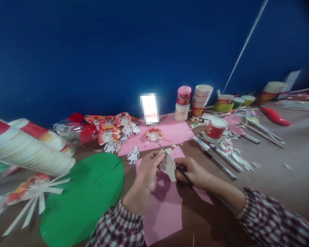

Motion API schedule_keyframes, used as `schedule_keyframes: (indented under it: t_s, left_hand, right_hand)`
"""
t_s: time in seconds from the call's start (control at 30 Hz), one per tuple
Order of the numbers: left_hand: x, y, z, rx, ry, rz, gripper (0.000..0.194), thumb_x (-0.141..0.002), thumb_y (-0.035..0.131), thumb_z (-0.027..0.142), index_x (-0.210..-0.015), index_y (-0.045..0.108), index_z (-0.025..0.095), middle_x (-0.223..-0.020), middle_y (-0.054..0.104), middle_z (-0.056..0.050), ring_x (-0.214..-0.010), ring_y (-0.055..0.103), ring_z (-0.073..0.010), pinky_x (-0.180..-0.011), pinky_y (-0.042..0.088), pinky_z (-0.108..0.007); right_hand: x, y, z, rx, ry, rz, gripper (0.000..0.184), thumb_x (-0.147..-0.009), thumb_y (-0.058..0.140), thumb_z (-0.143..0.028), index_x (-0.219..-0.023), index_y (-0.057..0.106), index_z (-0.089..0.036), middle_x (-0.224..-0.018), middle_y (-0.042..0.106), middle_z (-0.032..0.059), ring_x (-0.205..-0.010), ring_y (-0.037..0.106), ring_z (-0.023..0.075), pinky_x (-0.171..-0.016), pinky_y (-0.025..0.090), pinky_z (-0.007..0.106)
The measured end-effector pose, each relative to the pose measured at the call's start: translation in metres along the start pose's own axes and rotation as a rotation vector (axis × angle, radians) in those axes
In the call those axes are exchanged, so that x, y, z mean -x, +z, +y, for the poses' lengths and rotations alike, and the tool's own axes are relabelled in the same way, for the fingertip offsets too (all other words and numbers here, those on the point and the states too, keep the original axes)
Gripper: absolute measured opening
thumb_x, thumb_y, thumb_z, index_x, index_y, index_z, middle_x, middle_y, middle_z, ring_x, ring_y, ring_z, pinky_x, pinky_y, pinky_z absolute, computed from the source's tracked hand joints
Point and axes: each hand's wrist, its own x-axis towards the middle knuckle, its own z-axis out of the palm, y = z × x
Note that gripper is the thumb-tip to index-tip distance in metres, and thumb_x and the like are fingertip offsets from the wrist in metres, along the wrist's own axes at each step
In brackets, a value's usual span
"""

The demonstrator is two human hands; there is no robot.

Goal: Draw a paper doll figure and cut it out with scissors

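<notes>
My left hand (150, 169) is closed, pinching a piece of off-white paper (168, 167) between thumb and fingers. My right hand (195, 173) is closed around the black handle of what look like scissors (186, 178). Their thin grey blades show past the paper's far edge, and the paper hides the middle. Under both hands lies pink paper (164, 216), with a dark shadow on it. A small white paper cut-out with a dark outline (133, 155) rests left of my left hand. Beyond the hands, a red and yellow ring (153, 134) sits on a pink sheet (170, 128).
A green paper oval (84, 199) and leaning stacked paper cups (33, 147) are at left. Decorated paper figures (109, 132) stand behind. Pens (216, 157), a red cup (216, 129), paper scraps (230, 147) and cup stacks (201, 99) are on the right. A blue wall (118, 51) rises behind.
</notes>
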Motion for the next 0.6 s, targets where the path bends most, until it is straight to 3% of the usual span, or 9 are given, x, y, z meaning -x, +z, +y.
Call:
schedule_keyframes:
  t_s: [0.3, 0.6]
  left_hand:
    - [0.0027, 0.0029, -0.0034, 0.133, -0.015, -0.012, 0.023, -0.062, 0.071, 0.029, -0.072, 0.058, 0.014, -0.052, 0.057, 0.001, -0.042, 0.050, -0.0089, -0.041, 0.037, -0.020]
    - [0.0046, 0.0057, -0.0073, 0.227, 0.051, 0.020, 0.016, -0.062, 0.072, 0.022, -0.068, 0.060, 0.012, -0.056, 0.059, 0.002, -0.049, 0.053, -0.0070, -0.049, 0.041, -0.018]
  right_hand:
    - [0.0002, 0.0012, 0.0002, -0.023, -0.025, 0.007, 0.009, -0.065, 0.056, -0.020, -0.067, 0.048, -0.016, -0.044, 0.039, -0.0092, -0.035, 0.032, 0.0035, -0.034, 0.026, 0.015]
    - [-0.0016, 0.0012, -0.0004, 0.009, -0.115, 0.052, 0.013, -0.061, 0.061, -0.018, -0.058, 0.048, -0.015, -0.052, 0.042, -0.0052, -0.050, 0.034, 0.0062, -0.043, 0.026, 0.017]
